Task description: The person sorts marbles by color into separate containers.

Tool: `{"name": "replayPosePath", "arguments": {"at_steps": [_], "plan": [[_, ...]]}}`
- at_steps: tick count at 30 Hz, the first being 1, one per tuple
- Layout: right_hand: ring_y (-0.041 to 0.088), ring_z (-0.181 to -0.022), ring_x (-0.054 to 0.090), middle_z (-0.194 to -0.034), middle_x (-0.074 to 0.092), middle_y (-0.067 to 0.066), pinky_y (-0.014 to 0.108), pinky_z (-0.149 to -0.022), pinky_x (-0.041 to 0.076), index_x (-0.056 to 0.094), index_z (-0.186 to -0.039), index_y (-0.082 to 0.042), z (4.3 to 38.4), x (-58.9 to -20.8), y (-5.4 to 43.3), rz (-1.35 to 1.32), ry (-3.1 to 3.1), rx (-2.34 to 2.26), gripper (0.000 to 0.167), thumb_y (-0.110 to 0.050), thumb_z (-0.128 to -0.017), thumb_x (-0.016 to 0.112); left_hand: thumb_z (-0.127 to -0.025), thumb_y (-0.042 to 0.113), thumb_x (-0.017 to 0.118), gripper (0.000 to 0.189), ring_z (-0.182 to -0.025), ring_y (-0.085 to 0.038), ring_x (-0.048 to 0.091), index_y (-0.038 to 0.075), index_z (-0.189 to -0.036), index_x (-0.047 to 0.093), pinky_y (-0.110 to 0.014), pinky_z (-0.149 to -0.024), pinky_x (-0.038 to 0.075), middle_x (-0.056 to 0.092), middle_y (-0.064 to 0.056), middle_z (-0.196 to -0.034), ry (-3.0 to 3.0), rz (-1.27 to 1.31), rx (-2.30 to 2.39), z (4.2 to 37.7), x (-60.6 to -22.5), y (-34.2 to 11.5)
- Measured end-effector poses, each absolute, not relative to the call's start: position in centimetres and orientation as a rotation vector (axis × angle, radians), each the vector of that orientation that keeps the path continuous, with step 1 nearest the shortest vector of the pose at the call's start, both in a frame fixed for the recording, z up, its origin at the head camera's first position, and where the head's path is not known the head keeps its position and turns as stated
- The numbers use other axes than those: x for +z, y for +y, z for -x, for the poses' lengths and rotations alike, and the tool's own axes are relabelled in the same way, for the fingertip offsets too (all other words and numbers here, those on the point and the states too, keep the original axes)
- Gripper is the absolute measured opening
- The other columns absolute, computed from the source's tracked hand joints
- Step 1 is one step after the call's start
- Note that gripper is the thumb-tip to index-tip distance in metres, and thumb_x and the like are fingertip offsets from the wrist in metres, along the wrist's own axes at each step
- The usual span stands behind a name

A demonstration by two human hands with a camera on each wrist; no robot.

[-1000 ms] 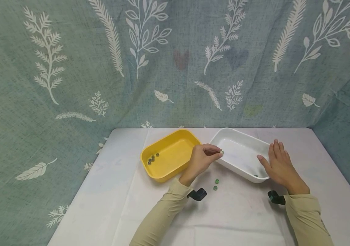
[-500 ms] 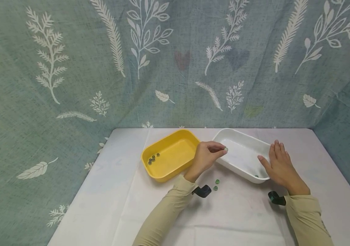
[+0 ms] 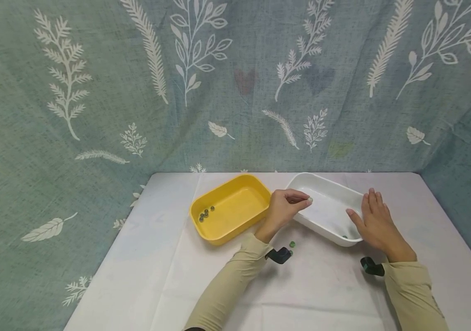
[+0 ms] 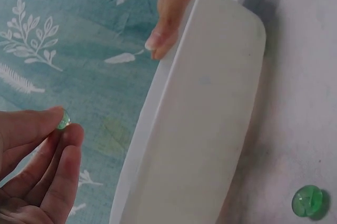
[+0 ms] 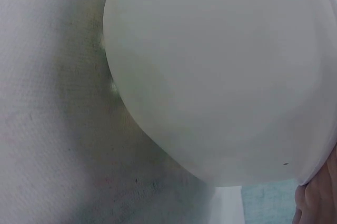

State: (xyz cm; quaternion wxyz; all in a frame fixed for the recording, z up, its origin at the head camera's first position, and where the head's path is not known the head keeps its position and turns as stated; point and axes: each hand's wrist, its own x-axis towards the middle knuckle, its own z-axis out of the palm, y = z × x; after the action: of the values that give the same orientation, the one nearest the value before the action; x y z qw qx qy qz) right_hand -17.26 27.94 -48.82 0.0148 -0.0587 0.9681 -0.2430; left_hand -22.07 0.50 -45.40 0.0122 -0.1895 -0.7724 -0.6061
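Observation:
Between thumb and fingertips, my left hand [image 3: 281, 212] pinches a small green glass marble [image 4: 65, 121], held above the left part of the white plastic tub [image 3: 322, 209]. In the left wrist view, the marble shows higher than the tub's rim. My right hand [image 3: 379, 226] rests against the tub's right end with its fingers straight and thumb reaching over the rim. A single marble [image 3: 344, 236] lies inside the white tub near that thumb. The right wrist view is mostly filled by the tub's outer wall [image 5: 221, 77], with a bit of the hand [image 5: 321, 195] at the rim.
Left of the white tub stands a yellow tub [image 3: 235, 220] with several marbles [image 3: 206, 212] at its left end. On the white cloth in front lie two green marbles [image 3: 292, 244], one partly hidden by the left wrist camera [image 3: 279, 255]. A patterned curtain [image 3: 218, 92] hangs behind.
My left hand has moved a little to the right, carrying the marble farther over the white tub. The right hand has stayed at the tub's end.

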Motion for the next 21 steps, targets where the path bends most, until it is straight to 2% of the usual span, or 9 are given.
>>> {"name": "replayPosePath", "arguments": {"at_steps": [8, 21], "plan": [[0.056, -0.155, -0.015, -0.165, -0.015, 0.04, 0.072, -0.125, -0.001, -0.003, -0.156, 0.02, 17.28, -48.92, 27.93, 0.17, 3.011, -0.755, 0.094, -0.056, -0.11, 0.028, -0.089, 0.013, 0.082, 0.014, -0.079, -0.001, 0.071, 0.004, -0.1, 0.082, -0.017, -0.074, 0.059, 0.081, -0.011, -0.1, -2.428, 0.59, -1.891, 22.25, -45.62, 0.95], [0.056, -0.154, -0.016, -0.165, -0.017, 0.039, 0.071, -0.125, -0.004, -0.005, -0.156, 0.02, 17.28, -49.02, 27.96, 0.164, 3.008, -0.781, 0.095, -0.056, -0.11, 0.027, -0.089, 0.014, 0.082, 0.014, -0.08, -0.002, 0.072, 0.005, -0.1, 0.083, -0.017, -0.073, 0.059, 0.081, -0.011, -0.099, -2.459, 0.59, -1.884, 22.69, -46.09, 1.29]]}}
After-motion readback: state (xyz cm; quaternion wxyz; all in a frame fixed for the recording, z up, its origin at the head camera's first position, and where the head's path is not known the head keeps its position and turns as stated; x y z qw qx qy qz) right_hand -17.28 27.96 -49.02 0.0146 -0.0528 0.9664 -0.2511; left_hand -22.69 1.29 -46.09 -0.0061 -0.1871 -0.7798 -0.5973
